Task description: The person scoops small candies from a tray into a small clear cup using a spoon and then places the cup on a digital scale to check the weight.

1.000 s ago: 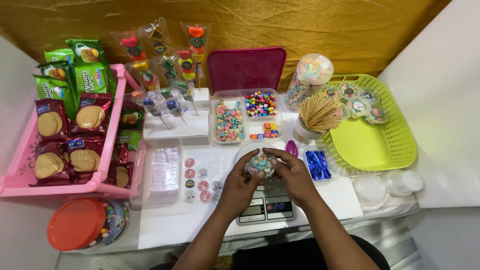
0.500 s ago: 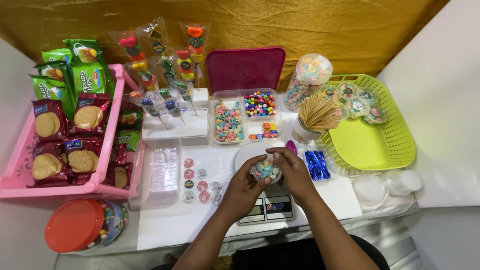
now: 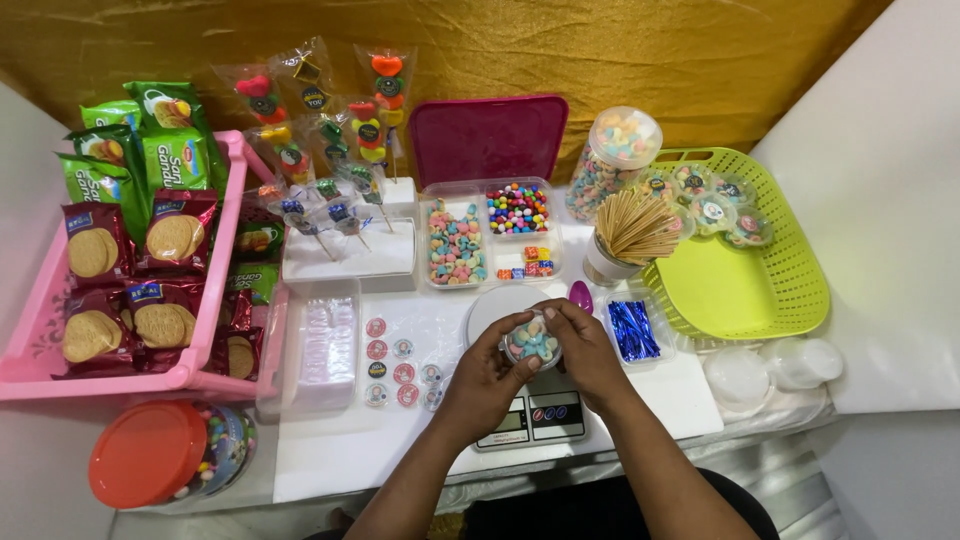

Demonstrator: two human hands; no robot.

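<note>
A small round clear cup of pastel candy [image 3: 532, 340] is held between both hands just above a white digital kitchen scale [image 3: 528, 412]. My left hand [image 3: 483, 382] grips its left side with thumb and fingers. My right hand [image 3: 585, 345] cups its right side and top. Behind the hands lies a divided clear tray of coloured candies [image 3: 487, 234] and, left of them, round stickers [image 3: 392, 358] on the white table.
A pink basket of biscuit packs [image 3: 118, 262] stands left, a lime basket [image 3: 740, 268] with filled cups right. Also here: candy skewers in a white block [image 3: 348, 248], wooden sticks in a cup [image 3: 628, 232], blue twist ties [image 3: 632, 330], clear lids [image 3: 770, 368], a red-lidded jar [image 3: 160, 466].
Both hands stay on the candy cup over the scale; the fingers have shifted slightly around it, and the cup has tilted a little.
</note>
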